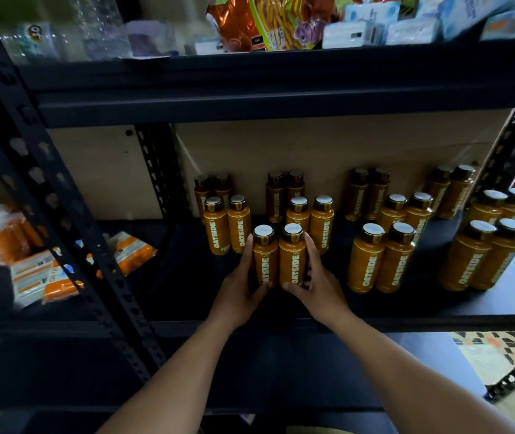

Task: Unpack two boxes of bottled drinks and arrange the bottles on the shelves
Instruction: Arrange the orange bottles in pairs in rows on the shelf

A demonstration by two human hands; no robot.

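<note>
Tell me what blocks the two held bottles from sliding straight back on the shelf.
The left hand and right hand grip the front pair; the next pair stands right behind it, blocking.

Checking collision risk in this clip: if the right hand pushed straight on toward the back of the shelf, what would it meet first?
Probably the white-capped Oatside bottle standing just behind the right hand, which grips the front right bottle. The gap between them is hard to judge.

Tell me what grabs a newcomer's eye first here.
The left hand and right hand grip a pair of orange bottles at the front of the middle shelf. More paired bottles stand in columns behind and beside them; bright snack bags crowd the top shelf.
</note>
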